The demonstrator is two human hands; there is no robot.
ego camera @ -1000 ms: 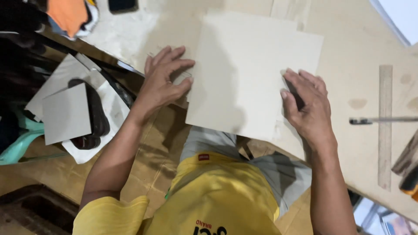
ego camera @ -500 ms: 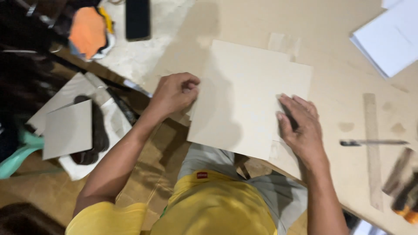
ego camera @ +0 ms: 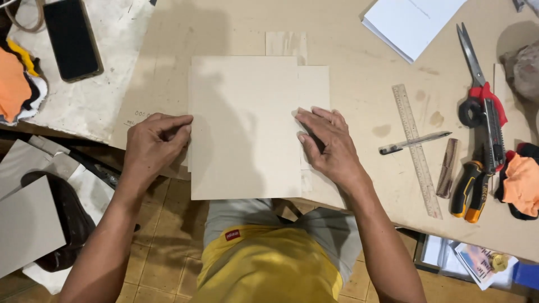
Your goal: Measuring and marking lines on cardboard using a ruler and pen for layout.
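Two hands flank one top card sheet [ego camera: 244, 126] on the worktop [ego camera: 359, 73]: left hand [ego camera: 152, 143] curled at its left edge, right hand [ego camera: 328, 143] flat on its right edge, over two more sheets.

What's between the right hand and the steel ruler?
Head view: bare tabletop between right hand and ruler, only a dark stain; the pen starts just short of the ruler.
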